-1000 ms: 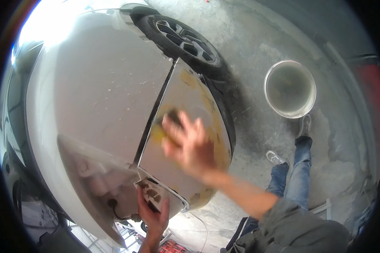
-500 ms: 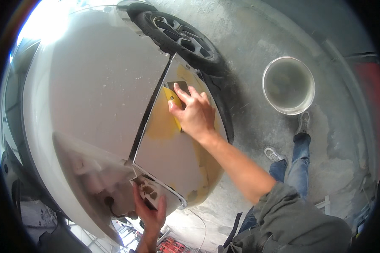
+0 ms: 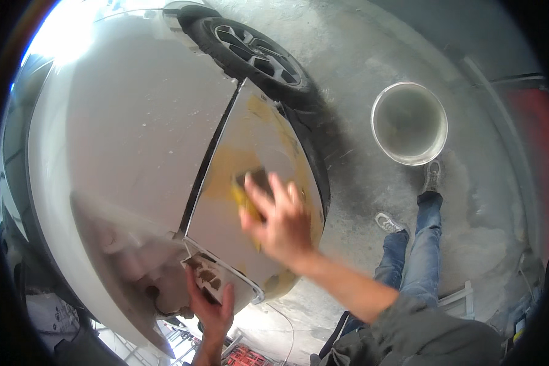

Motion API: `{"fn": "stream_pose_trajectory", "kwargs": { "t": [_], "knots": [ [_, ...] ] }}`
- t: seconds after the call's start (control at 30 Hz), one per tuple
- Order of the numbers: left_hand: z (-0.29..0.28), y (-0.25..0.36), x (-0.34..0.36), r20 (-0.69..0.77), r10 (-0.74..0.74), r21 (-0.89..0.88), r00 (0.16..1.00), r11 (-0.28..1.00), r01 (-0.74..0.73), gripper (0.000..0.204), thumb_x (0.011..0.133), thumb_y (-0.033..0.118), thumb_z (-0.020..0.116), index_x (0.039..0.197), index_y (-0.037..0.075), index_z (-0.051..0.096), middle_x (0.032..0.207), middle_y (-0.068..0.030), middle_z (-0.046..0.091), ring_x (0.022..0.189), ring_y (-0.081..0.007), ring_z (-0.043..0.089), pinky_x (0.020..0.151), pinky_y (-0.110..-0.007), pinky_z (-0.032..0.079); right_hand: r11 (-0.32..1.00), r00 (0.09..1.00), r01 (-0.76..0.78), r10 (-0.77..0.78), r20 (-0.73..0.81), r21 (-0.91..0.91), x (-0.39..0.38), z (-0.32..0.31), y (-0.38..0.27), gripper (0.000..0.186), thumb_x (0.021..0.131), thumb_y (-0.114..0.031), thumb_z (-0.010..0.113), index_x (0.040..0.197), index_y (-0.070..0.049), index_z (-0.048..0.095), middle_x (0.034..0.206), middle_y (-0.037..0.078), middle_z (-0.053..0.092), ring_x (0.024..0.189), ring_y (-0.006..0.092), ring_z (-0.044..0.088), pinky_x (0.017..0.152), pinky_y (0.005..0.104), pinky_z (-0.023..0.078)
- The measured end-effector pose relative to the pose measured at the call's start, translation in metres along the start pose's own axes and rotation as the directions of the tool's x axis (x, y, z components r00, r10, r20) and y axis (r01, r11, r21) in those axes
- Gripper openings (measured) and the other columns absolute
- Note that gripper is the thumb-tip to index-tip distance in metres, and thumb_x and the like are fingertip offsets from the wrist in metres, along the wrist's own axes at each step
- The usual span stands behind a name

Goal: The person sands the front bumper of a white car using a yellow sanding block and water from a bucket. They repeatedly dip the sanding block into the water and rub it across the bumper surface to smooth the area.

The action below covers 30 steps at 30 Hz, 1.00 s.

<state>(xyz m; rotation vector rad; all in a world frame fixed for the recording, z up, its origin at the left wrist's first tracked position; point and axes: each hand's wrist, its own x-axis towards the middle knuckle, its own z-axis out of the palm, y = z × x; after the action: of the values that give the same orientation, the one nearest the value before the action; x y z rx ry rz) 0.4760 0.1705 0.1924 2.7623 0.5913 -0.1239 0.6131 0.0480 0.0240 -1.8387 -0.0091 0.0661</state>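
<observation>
My right hand (image 3: 276, 222) is closed on a yellow sanding block (image 3: 245, 200) with a dark sheet, pressed on a pale car panel (image 3: 232, 226) mottled with yellow patches; motion blurs it slightly. Below, at the panel's lower-left corner, my left hand (image 3: 210, 311) grips a small flat rectangular piece (image 3: 204, 274) with brown smudges. Whether it is a loose pad or sheet I cannot tell. The silver car body (image 3: 122, 140) spreads to the left of the panel's dark gap.
A wheel (image 3: 256, 58) sits at the top. A round basin of cloudy water (image 3: 409, 122) stands on the concrete floor (image 3: 482, 213) beside my feet (image 3: 433, 177). A thin cord (image 3: 290, 338) and red objects (image 3: 244, 357) lie at the lower edge.
Compared with half a second ago, my right hand and the yellow block are lower on the panel, having been higher then. My left hand stays on its piece. The view has shifted slightly.
</observation>
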Motion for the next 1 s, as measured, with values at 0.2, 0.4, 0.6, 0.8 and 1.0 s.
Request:
{"fn": "stream_pose_trajectory", "kwargs": {
  "t": [0.2, 0.4, 0.6, 0.8, 1.0],
  "knots": [
    [0.006, -0.003, 0.006, 0.006, 0.11, 0.043, 0.994, 0.993, -0.11, 0.095, 0.088, 0.016, 0.078, 0.159, -0.011, 0.021, 0.149, -0.0293, 0.047, 0.134, -0.0339, 0.052, 0.113, -0.042, 0.042, 0.98, 0.983, -0.176, 0.17, 0.063, 0.096, 0.089, 0.009, 0.04, 0.052, 0.091, -0.041, 0.072, 0.138, -0.018, 0.069, 0.126, 0.024, 0.066, 0.103, 0.0393, 0.065, 0.082, 0.0446, 0.059],
    [0.002, -0.004, 0.003, -0.008, 0.09, 0.059, 0.996, 0.994, -0.089, 0.095, 0.088, 0.015, 0.078, 0.159, -0.011, 0.02, 0.151, -0.029, 0.045, 0.135, -0.0344, 0.052, 0.114, -0.042, 0.041, 0.991, 0.998, -0.045, 0.04, 0.044, 0.123, -0.017, -0.004, 0.008, 0.054, 0.09, -0.042, 0.073, 0.138, -0.018, 0.07, 0.132, 0.025, 0.063, 0.108, 0.039, 0.064, 0.083, 0.0455, 0.059],
    [0.008, 0.002, 0.009, -0.006, 0.126, 0.072, 0.992, 0.989, -0.126, 0.096, 0.088, 0.016, 0.079, 0.159, -0.01, 0.021, 0.149, -0.0282, 0.046, 0.134, -0.0341, 0.052, 0.113, -0.042, 0.042, 0.948, 0.956, -0.283, 0.268, 0.119, 0.142, 0.113, 0.017, 0.067, 0.05, 0.092, -0.043, 0.069, 0.136, -0.018, 0.07, 0.119, 0.013, 0.067, 0.104, 0.0352, 0.063, 0.085, 0.0495, 0.056],
    [-0.001, -0.004, 0.002, -0.023, 0.098, 0.136, 0.995, 0.986, -0.094, 0.094, 0.087, 0.018, 0.08, 0.157, -0.01, 0.024, 0.143, -0.0284, 0.051, 0.128, -0.0337, 0.056, 0.11, -0.042, 0.044, 0.981, 0.999, 0.04, -0.046, 0.028, 0.188, -0.026, -0.005, 0.0, 0.056, 0.084, -0.037, 0.08, 0.138, -0.024, 0.07, 0.139, 0.024, 0.063, 0.106, 0.0356, 0.064, 0.09, 0.0441, 0.059],
    [0.01, 0.003, 0.008, -0.021, 0.114, 0.066, 0.993, 0.991, -0.112, 0.095, 0.086, 0.014, 0.081, 0.157, -0.011, 0.023, 0.142, -0.0268, 0.051, 0.129, -0.0322, 0.056, 0.111, -0.042, 0.043, 0.979, 0.993, -0.114, 0.11, 0.029, 0.17, 0.114, 0.019, 0.05, 0.054, 0.088, -0.037, 0.076, 0.14, -0.022, 0.068, 0.132, 0.023, 0.066, 0.106, 0.0377, 0.064, 0.087, 0.0447, 0.058]
  ]
}}
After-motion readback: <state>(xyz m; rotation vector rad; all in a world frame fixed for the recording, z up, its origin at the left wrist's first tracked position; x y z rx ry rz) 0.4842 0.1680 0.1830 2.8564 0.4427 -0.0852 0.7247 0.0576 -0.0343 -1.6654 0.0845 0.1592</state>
